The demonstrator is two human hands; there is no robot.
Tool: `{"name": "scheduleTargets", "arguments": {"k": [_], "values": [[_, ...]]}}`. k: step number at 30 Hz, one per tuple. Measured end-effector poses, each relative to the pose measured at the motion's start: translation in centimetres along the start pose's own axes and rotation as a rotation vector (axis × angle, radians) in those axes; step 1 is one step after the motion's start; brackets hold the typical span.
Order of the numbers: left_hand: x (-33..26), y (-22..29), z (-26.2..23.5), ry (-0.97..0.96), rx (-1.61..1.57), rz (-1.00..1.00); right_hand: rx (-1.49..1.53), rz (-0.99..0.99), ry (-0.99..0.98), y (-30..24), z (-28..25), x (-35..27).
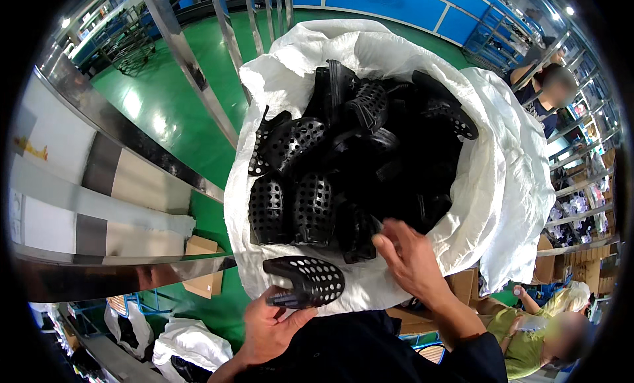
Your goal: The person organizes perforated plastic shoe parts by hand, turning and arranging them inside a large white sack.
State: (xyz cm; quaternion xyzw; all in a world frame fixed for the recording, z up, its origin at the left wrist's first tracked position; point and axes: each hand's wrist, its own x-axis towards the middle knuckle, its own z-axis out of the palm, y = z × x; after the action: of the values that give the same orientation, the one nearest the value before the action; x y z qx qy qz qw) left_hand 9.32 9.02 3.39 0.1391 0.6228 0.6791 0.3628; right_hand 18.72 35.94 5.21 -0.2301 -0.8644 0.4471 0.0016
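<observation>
At the near rim of a large white woven sack (498, 185), my left hand (267, 330) is closed on a black shoe tree (323, 280), a toe-shaped plastic shell full of round holes. Its rounded end points right, and my thumb and fingers pinch the narrower end. My right hand (413, 254) hovers over the sack's near edge, fingers loosely bent and thumb apart, with nothing visible between them. Close to its fingertips lies another dark piece (356, 234). Several similar black shoe trees (313, 208) fill the sack; deep shadow hides those toward the middle.
Metal rails (191, 66) stand left of and behind the sack. Smaller white sacks (191, 343) and a cardboard box (203, 267) sit on the green floor at lower left. Two other people are at the right, one in a green shirt (525, 353). Shelving (581, 185) lines that side.
</observation>
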Motion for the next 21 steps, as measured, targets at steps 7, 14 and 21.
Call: {"name": "scheduleTargets", "arguments": {"k": [7, 14, 21], "values": [[2.8, -2.7, 3.1, -0.243, -0.012, 0.008, 1.322, 0.347, -0.221, -0.2, 2.8, -4.2], [4.0, -3.5, 4.1, -0.317, 0.423, 0.012, 0.95, 0.232, 0.062, 1.9, -2.2, 0.0], [5.9, -4.2, 3.8, -0.144, 0.773, 0.13, 0.813, 0.237, 0.026, 1.5, -1.4, 4.4]]}}
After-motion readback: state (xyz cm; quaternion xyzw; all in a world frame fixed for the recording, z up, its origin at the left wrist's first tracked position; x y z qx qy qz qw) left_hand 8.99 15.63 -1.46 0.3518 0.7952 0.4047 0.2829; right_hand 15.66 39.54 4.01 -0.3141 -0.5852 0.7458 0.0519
